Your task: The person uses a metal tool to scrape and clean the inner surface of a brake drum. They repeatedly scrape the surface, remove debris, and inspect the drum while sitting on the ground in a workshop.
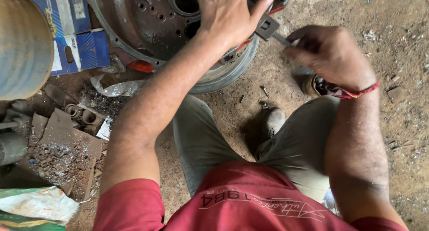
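At far left a curved blue-grey drum [20, 43] fills the edge, and beside it lies a flattened blue cardboard box [78, 38] with pale labels. A green and white sack [35, 206] sits at the lower left corner. The round rusty metal housing [152, 25] stands on the dirt floor [402, 47]. The left hand [230, 14] rests on it, fingers spread over a wrench [268, 27]. The right hand [328, 54], red thread at the wrist, is closed around the wrench's handle.
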